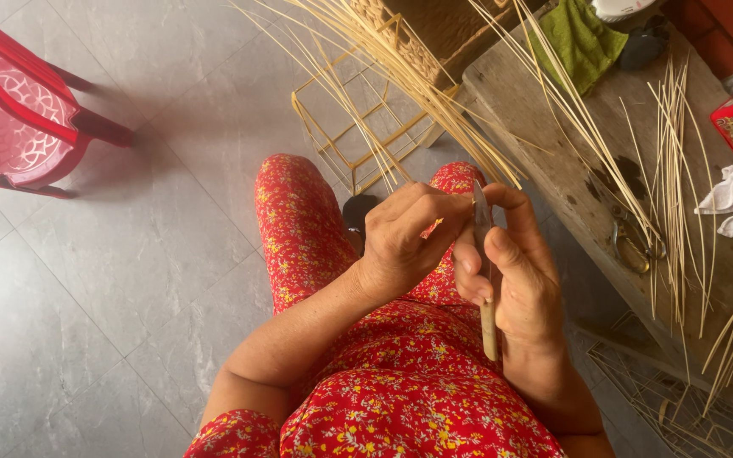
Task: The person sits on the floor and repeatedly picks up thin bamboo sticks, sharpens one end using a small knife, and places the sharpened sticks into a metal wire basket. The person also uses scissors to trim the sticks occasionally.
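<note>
Nearest, over my lap in red flowered cloth, my right hand is closed in a full grip round a knife, wooden handle low, blade rising between thumb and forefinger. Just left, touching it, my left hand pinches a thin cane strip against the blade; the strip is mostly hidden by the fingers. Risk, as I judge it: my left fingertips sit close to the edge, so a slip or a splitting strip could cut them. Farther, long cane splints fan from a woven basket and could snag my wrist. Far right, scissors lie on the wooden worktop; far left stands a red plastic chair.
</note>
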